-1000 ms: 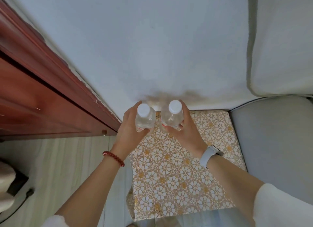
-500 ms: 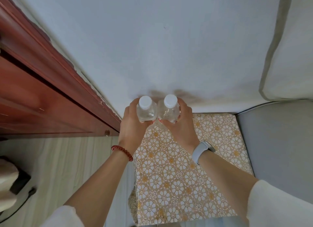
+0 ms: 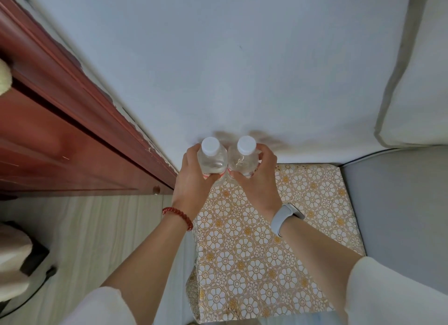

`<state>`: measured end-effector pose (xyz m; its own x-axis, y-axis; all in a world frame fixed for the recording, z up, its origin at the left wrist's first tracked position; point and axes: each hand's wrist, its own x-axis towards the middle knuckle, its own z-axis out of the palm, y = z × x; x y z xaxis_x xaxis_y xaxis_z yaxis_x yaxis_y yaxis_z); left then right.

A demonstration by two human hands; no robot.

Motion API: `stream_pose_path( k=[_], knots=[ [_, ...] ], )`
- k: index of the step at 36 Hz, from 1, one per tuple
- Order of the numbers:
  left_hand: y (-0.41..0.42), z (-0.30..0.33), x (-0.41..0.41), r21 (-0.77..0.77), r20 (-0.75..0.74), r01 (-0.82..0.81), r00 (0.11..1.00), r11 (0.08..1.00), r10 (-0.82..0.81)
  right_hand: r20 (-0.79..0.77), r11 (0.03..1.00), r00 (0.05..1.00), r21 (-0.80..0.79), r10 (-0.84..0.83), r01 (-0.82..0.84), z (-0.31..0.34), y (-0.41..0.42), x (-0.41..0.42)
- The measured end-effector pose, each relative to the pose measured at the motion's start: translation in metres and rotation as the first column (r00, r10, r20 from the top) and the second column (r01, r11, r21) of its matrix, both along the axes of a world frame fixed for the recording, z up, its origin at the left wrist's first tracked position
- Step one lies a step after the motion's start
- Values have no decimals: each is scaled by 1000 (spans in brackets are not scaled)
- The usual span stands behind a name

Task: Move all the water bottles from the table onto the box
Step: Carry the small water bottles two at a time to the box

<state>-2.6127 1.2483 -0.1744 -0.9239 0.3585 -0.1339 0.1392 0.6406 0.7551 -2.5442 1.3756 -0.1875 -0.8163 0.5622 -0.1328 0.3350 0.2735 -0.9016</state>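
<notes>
Gripping one clear water bottle each, the two hands meet over the far edge of the box (image 3: 278,239), a flat-topped block wrapped in white paper with a gold flower pattern. The left hand (image 3: 194,181) has its fingers curled round the left bottle (image 3: 212,159), the thumb pressed across the near side low on the body; the right hand (image 3: 257,179) wraps the right bottle (image 3: 242,158) the same way, fingertips showing round its far side. Both bottles stand upright with white caps toward the camera, side by side and touching or nearly so, right at the box's far-left corner next to the white wall (image 3: 242,57); whether their bases rest on the box top cannot be told, since the hands hide them. A red bead bracelet (image 3: 178,216) circles the left wrist and a pale band (image 3: 282,218) the right. Left of the box runs reddish wooden furniture (image 3: 60,130) above a pale plank floor (image 3: 97,239); right of the box lies a grey cushion (image 3: 400,215).
</notes>
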Motion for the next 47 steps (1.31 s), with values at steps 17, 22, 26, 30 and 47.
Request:
stream_pose_path(
  k=[17,22,26,30,47],
  knots=[
    [-69,87,77,-42,145,-255,955,966,258,335,970,911,-104,240,-218,105,-46,50],
    [-166,148,111,-108,91,-396,910,912,405,378,781,715,-35,589,-624,171,-127,45],
    [-269,194,162,-171,-66,-520,853,837,517,305,646,621,25,722,-763,222,-227,57],
    [-380,227,249,-160,-187,-720,694,675,696,216,465,473,92,854,-881,265,-344,104],
    [-665,243,816,-211,-265,-903,-315,-374,911,258,-563,-516,158,817,-811,288,-773,540]
  ],
)
